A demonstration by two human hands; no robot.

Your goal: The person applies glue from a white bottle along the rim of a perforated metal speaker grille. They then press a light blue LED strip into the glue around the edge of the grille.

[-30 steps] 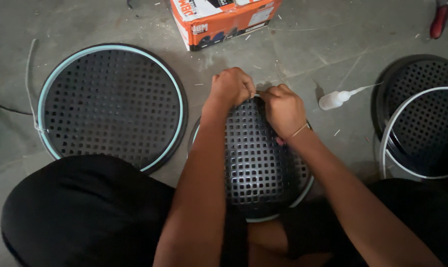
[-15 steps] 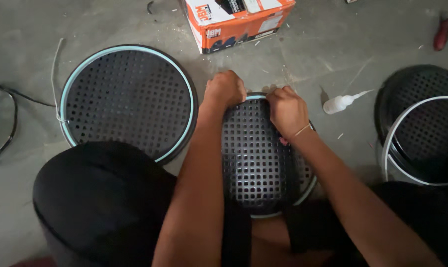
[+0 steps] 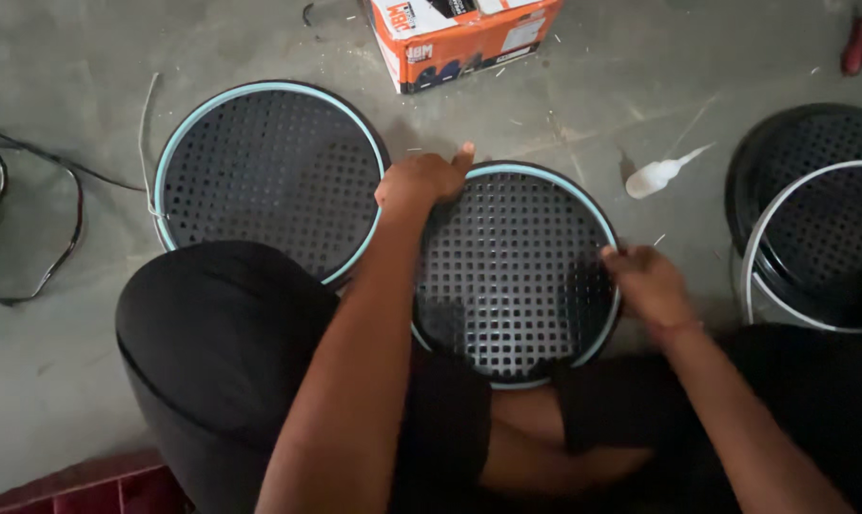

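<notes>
As seen from above, both hands (image 3: 421, 181) (image 3: 645, 283) on round perforated grille (image 3: 512, 276) rim.

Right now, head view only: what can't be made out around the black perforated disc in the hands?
- Near edge of the round black perforated disc with pale blue rim: covered by the person's legs.
- Left hand fingertips: curled over the rim, so the grip is unclear.
- Right hand: fingers hide the rim beneath.
- Orange and white cardboard box: cut by the top edge.
- Red tool: cropped at the corner, kind unclear.
</notes>
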